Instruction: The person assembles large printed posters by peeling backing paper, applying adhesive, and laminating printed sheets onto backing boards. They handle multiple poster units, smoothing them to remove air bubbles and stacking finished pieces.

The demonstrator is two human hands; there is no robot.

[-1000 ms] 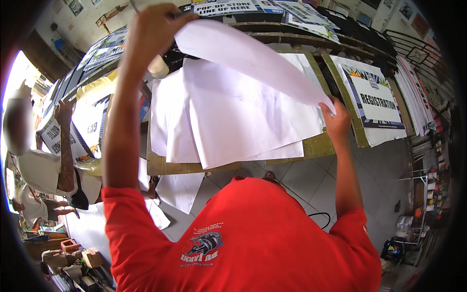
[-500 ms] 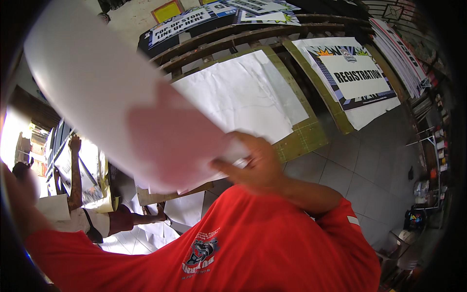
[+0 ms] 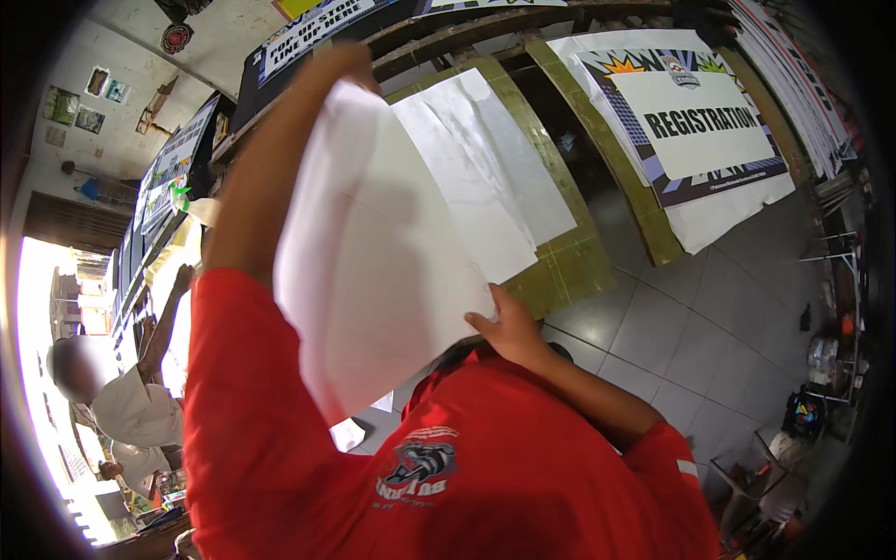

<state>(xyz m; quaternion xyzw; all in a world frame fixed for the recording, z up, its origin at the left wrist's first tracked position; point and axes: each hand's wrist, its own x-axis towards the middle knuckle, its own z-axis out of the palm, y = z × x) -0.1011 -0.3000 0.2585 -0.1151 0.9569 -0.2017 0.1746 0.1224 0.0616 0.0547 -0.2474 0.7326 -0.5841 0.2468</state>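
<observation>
A large white sheet [image 3: 373, 252] stands raised and slightly bowed in front of my chest. Its far upper edge is in my left hand [image 3: 341, 67], closed on it with the fingers partly hidden; the left arm stretches up along the sheet's left side. At the near right edge, my right hand [image 3: 515, 329] pinches the same sheet between thumb and fingers. Behind it, more white paper [image 3: 476, 168] lies wrinkled on a green cutting board [image 3: 569, 271], partly covered by the raised sheet.
Right of the board, a printed sign [image 3: 700, 121] lies on paper over a second green board [image 3: 658, 238]. Several panels [image 3: 793, 84] are stacked at the far right. Dark-bordered signs [image 3: 317, 37] lie at the back. A co-worker [image 3: 131, 401] is at the left, beside another table.
My left hand has come from the far left up to the sheet's far edge and taken hold. The sheet has swung down and right, upright before me; my right hand keeps its grip.
</observation>
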